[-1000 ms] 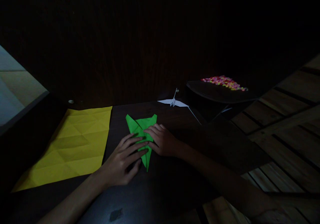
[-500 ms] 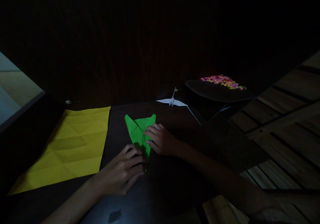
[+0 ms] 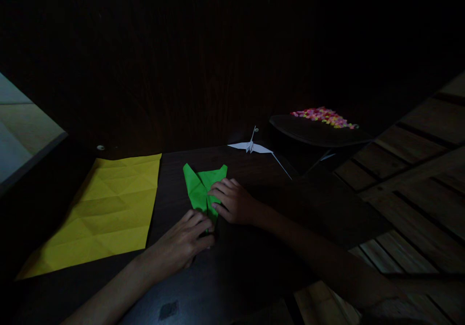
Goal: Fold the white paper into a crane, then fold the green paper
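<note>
A green sheet of origami paper (image 3: 198, 189) lies on the dark table, folded to a narrow point at the bottom with two small corners standing up at the top. My left hand (image 3: 189, 238) is curled over its lower point, thumb and fingers closed on the paper; the tip is mostly hidden beneath them. From the right, my right hand (image 3: 234, 201) holds the paper down, its bent fingers and thumb on the right flap near the centre crease.
A creased yellow sheet (image 3: 112, 208) lies to the left. Behind, a white paper crane (image 3: 250, 147) rests against the dark back panel. At right, a dark raised surface (image 3: 312, 133) bears a heap of small pink, red and yellow pieces (image 3: 327, 116). Wooden slats (image 3: 407, 208) show beyond.
My left hand has shifted slightly up and right over the lower point, its fingers more bent, covering more of the tip. My right hand keeps its place on the paper.
</note>
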The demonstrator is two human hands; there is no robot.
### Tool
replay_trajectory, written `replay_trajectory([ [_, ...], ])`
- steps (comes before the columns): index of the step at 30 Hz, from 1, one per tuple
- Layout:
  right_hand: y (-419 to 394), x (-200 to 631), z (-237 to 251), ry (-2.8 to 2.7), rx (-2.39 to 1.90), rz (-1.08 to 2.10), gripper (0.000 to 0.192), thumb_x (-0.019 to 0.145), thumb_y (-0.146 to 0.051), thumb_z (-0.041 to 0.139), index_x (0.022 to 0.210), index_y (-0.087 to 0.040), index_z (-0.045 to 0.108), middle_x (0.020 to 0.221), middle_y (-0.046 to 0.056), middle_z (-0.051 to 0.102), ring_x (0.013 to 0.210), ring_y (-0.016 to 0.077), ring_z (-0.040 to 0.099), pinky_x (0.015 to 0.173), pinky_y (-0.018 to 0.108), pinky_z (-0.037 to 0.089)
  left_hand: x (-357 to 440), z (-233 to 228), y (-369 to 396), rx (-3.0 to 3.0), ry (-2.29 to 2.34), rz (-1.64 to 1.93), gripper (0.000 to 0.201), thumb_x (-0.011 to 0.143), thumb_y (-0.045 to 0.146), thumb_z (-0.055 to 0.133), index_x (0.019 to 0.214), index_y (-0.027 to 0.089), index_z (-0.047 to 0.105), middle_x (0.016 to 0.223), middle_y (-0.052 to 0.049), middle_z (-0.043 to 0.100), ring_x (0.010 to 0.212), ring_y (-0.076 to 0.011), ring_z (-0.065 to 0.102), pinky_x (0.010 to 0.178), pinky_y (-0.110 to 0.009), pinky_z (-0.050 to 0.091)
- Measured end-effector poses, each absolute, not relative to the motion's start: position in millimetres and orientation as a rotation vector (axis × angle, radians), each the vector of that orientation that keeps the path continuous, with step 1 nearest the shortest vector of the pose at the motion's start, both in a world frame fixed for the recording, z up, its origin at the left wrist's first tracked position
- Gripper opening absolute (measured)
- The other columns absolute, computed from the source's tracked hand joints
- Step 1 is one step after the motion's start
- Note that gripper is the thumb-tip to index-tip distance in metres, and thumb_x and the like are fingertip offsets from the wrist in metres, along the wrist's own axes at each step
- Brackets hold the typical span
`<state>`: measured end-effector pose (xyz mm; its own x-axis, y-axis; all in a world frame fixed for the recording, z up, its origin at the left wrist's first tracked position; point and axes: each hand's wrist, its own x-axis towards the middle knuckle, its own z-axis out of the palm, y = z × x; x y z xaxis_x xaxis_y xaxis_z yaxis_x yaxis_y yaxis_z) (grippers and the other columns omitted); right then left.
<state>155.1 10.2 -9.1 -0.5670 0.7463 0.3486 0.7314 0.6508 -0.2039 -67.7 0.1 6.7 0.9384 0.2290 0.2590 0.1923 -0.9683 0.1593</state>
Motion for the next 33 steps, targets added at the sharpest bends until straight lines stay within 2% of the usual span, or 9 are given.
replay_trajectory([
  [3, 10, 155, -9, -2.468, -1.163, 0.042, 0.031, 0.093, -0.028, 0.053, 0.119, -0.013, 0.061, 0.111, 0.012, 0.062, 0.099, 0.0256, 0.050, 0.082, 0.039, 0.037, -68, 7, 0, 2.904, 0.358, 0.405, 0.026, 0.082, -0.002, 0.050, 0.089, 0.021, 0.062, 0.098, -0.006, 0.060, 0.093, -0.0236, 0.051, 0.083, -0.036, 0.040],
  [6, 9, 155, -10, -2.474, -1.152, 0.014, 0.031, 0.094, -0.027, 0.052, 0.121, -0.017, 0.061, 0.112, 0.011, 0.061, 0.100, 0.0255, 0.049, 0.081, 0.038, 0.036, -70, 8, 2, 2.782, 0.371, 0.462, 0.022, 0.090, 0.005, 0.048, 0.091, 0.021, 0.062, 0.106, -0.007, 0.061, 0.100, -0.0227, 0.053, 0.086, -0.036, 0.043],
  [9, 9, 156, -11, -2.469, -1.137, -0.011, 0.028, 0.094, -0.027, 0.053, 0.118, -0.018, 0.064, 0.111, 0.012, 0.060, 0.100, 0.0254, 0.049, 0.080, 0.038, 0.036, -71, 7, 6, 2.727, 0.429, 0.492, 0.020, 0.094, 0.015, 0.050, 0.109, 0.023, 0.062, 0.117, -0.007, 0.062, 0.111, -0.0238, 0.053, 0.094, -0.039, 0.045],
  [12, 10, 156, -12, -2.477, -1.139, -0.015, 0.028, 0.094, -0.027, 0.052, 0.118, -0.019, 0.065, 0.111, 0.011, 0.060, 0.099, 0.0250, 0.049, 0.080, 0.038, 0.036, -71, 3, 9, 2.713, 0.529, 0.494, 0.038, 0.094, 0.023, 0.053, 0.132, 0.024, 0.051, 0.129, -0.009, 0.059, 0.123, -0.0259, 0.050, 0.103, -0.044, 0.044],
  [14, 10, 156, -12, -2.483, -1.141, -0.014, 0.029, 0.094, -0.027, 0.051, 0.119, -0.019, 0.065, 0.111, 0.011, 0.060, 0.099, 0.0251, 0.049, 0.080, 0.039, 0.037, -71, 0, 9, 2.721, 0.598, 0.493, 0.046, 0.094, 0.027, 0.054, 0.140, 0.023, 0.045, 0.134, -0.010, 0.057, 0.127, -0.0267, 0.049, 0.106, -0.047, 0.043],
  [19, 10, 156, -11, -2.477, -1.148, -0.007, 0.030, 0.094, -0.027, 0.051, 0.119, -0.017, 0.064, 0.113, 0.012, 0.060, 0.099, 0.0256, 0.049, 0.081, 0.039, 0.037, -71, -9, 9, 2.808, 0.679, 0.499, 0.058, 0.094, 0.036, 0.053, 0.147, 0.018, 0.037, 0.146, -0.013, 0.049, 0.136, -0.0300, 0.043, 0.110, -0.053, 0.040],
  [22, 11, 156, -12, -2.471, -1.155, 0.011, 0.031, 0.093, -0.028, 0.052, 0.119, -0.015, 0.062, 0.114, 0.012, 0.060, 0.100, 0.0257, 0.049, 0.082, 0.040, 0.037, -71, -11, 10, 2.866, 0.661, 0.459, 0.061, 0.096, 0.038, 0.050, 0.150, 0.016, 0.032, 0.151, -0.013, 0.043, 0.139, -0.0291, 0.039, 0.113, -0.053, 0.037],
  [26, 11, 155, -12, -2.462, -1.157, 0.015, 0.031, 0.095, -0.029, 0.051, 0.120, -0.014, 0.062, 0.113, 0.012, 0.061, 0.099, 0.0255, 0.049, 0.082, 0.040, 0.037, -69, -11, 11, 2.901, 0.657, 0.405, 0.060, 0.096, 0.040, 0.049, 0.149, 0.014, 0.034, 0.151, -0.014, 0.041, 0.140, -0.0290, 0.037, 0.115, -0.053, 0.034],
  [33, 11, 155, -12, -2.466, -1.169, 0.004, 0.031, 0.094, -0.029, 0.051, 0.119, -0.015, 0.062, 0.112, 0.012, 0.061, 0.098, 0.0258, 0.049, 0.081, 0.040, 0.037, -69, -13, 8, 2.893, 0.687, 0.380, 0.078, 0.090, 0.057, 0.053, 0.149, 0.011, 0.032, 0.152, -0.018, 0.037, 0.141, -0.0324, 0.033, 0.114, -0.056, 0.033],
])
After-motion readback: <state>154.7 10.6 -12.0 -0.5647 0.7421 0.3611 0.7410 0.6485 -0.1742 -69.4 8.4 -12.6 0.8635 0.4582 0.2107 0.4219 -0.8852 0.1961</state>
